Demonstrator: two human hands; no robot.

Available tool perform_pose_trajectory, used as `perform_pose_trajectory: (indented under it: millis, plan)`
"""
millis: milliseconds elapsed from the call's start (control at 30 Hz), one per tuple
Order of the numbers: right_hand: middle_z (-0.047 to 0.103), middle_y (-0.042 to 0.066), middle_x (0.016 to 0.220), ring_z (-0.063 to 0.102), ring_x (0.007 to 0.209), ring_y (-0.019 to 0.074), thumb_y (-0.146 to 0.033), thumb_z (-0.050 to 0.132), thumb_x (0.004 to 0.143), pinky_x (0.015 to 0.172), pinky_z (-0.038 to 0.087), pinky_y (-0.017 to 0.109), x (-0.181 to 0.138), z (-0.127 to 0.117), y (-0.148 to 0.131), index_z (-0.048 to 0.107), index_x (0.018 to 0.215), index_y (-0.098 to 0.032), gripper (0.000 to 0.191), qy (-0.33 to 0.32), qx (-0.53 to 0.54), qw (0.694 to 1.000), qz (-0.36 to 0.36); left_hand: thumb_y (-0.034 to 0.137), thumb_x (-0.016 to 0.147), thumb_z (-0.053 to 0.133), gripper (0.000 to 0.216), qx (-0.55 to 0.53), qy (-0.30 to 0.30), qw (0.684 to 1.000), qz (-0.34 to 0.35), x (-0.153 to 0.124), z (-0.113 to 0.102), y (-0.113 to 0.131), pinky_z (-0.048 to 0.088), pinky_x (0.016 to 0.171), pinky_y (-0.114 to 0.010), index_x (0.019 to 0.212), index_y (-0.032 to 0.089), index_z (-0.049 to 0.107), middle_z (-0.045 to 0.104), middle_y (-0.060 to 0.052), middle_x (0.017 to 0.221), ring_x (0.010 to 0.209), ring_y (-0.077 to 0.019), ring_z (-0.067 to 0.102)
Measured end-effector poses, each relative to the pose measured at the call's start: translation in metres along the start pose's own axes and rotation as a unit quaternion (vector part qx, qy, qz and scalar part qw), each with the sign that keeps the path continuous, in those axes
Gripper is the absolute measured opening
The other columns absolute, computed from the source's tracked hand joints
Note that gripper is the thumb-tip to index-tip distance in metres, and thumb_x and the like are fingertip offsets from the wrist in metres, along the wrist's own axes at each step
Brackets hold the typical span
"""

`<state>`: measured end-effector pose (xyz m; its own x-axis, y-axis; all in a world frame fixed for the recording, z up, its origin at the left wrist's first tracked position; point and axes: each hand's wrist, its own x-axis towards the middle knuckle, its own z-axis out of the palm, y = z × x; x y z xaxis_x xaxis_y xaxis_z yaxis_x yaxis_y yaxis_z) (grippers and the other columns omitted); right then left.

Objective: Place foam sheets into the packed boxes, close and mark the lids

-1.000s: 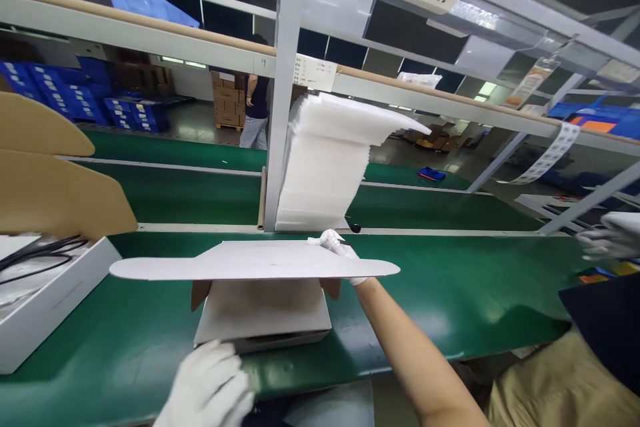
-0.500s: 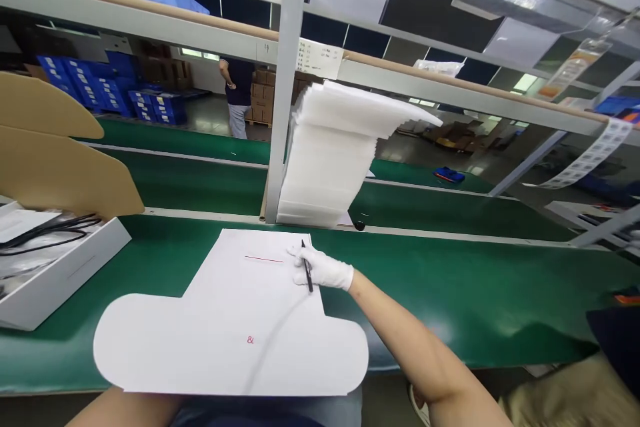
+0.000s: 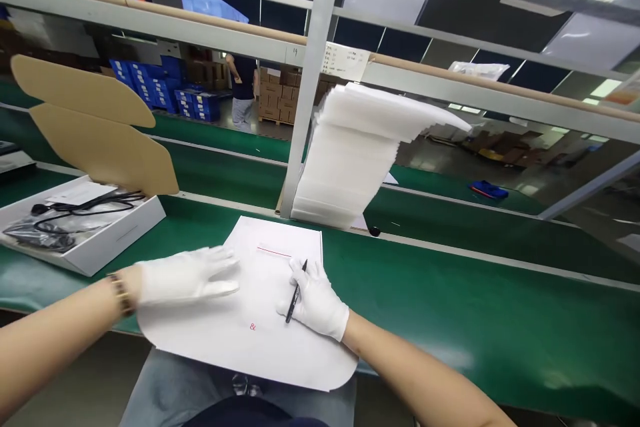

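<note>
Right hand, white glove, fingers clamped on a black pen, tip toward 1 o'clock, resting on a flat white card sheet. Left hand, gloved, fingers together & flat, pressing the sheet's 9 o'clock side. Sheet lies on the green tabletop, near edge overhanging. Foam stack at 12 o'clock; open white box w/ cables at 10.

label sheet print too small to read, white carton near edge below belt, partly under hands
</note>
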<state>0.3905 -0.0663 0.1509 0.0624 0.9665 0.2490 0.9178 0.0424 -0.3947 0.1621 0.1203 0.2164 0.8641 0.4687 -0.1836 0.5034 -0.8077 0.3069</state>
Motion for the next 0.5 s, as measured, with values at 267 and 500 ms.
perform_pose_trajectory:
  millis: [267, 500]
  plan:
    - [0.05, 0.017, 0.107, 0.039, 0.097, 0.0299, -0.067, 0.081, 0.032, 0.091, 0.036, 0.053, -0.011, 0.015, -0.004, 0.056, 0.081, -0.01, 0.08, 0.094, -0.1, 0.989, -0.052, 0.075, 0.078, 0.054, 0.101, 0.159, -0.031, 0.982, 0.095, 0.023, 0.058, -0.006, 0.013, 0.114, -0.065, 0.15, 0.008, 0.034, 0.016, -0.025, 0.152, 0.143, -0.0474, 0.011]
    - [0.044, 0.024, 0.135, 0.036, 0.114, 0.0385, -0.052, 0.086, 0.048, 0.1, 0.032, 0.056, 0.034, 0.028, 0.023, 0.061, 0.106, -0.006, 0.079, -0.005, -0.18, 0.984, 0.001, 0.054, 0.078, 0.068, 0.089, 0.213, 0.012, 0.975, 0.063, 0.064, 0.051, -0.02, 0.025, 0.117, -0.048, 0.15, 0.01, 0.038, 0.024, -0.026, 0.153, 0.145, -0.0409, 0.02]
